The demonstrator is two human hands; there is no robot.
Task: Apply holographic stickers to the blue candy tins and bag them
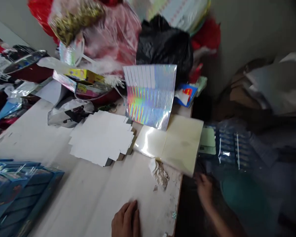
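Observation:
My left hand (125, 220) rests on the pale tabletop near the front, fingers lying together on the surface with nothing visible in them. Beyond the table's right edge, my right hand (204, 187) is low and smeared by motion, so its fingers do not show clearly. It is just below the corner of the cream-coloured glossy sheets (181, 143), and I cannot tell if it touches them. A crumpled bit of paper (160, 173) lies between the hands. To the right, plastic-wrapped blue packs (228, 149) sit lower down, blurred.
White die-cut card pieces (102, 136) lie stacked mid-table. A shiny holographic sheet (150, 95) stands behind the cream sheets. Blue boxes (22, 194) fill the left front. A black bag (164, 46) and red bags are heaped at the back. The table edge (179, 194) runs along the right.

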